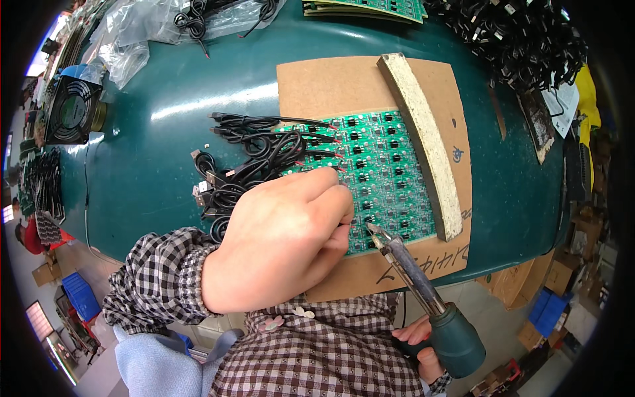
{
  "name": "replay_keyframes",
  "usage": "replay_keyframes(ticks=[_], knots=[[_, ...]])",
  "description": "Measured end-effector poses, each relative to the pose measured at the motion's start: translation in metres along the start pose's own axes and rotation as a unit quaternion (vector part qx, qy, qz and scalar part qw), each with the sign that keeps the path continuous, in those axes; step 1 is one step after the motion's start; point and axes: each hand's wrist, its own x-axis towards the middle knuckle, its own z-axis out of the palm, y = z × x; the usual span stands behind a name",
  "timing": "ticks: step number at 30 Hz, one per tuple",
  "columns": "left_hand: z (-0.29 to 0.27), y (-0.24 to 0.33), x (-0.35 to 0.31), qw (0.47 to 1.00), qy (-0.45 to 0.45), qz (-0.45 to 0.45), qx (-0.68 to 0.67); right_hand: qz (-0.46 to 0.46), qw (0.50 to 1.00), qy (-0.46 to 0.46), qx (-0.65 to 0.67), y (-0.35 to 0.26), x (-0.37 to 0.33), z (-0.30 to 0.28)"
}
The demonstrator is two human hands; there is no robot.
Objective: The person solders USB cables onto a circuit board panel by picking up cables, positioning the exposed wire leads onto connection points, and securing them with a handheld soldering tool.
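Note:
A panel of green circuit boards (pixel 390 185) with rows of small black parts lies on a sheet of brown cardboard (pixel 331 83). My left hand (pixel 284 231) is closed in a pinch over the panel's near left part; its fingertips are hidden, and what they hold cannot be made out. Black USB cables (pixel 264 152) lie coiled to the left, several with red wire ends resting on the boards. In my right hand (pixel 417 334) is a soldering iron (pixel 420 281) by its dark green handle, its tip low over the panel's near edge, just right of my left fingers.
A long pale bar (pixel 426 145) lies along the panel's right side. At the far left of the green table (pixel 172 172) stands a black fan (pixel 69 109). A heap of black cables (pixel 516 40) fills the far right, and stacked circuit boards (pixel 367 8) sit at the back.

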Motion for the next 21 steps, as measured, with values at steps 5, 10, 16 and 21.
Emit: replay_keyframes(ticks=[5, 10, 16, 21], knots=[[-0.001, 0.0, 0.004, 1.0, 0.0, -0.002, 0.002, -0.041, 0.999, 0.014, 0.005, -0.007, 0.008, 0.008], [-0.004, 0.0, 0.001, 0.998, 0.05, 0.022, -0.003, -0.088, 0.996, 0.004, 0.024, -0.014, 0.019, 0.013], [-0.054, -0.003, -0.003, 0.993, 0.106, 0.043, 0.035, -0.13, 0.982, -0.005, 0.135, -0.042, 0.052, 0.029], [-0.11, -0.135, 0.044, 0.925, 0.21, -0.101, 0.3, -0.114, 0.984, 0.028, 0.137, -0.054, 0.062, 0.033]])
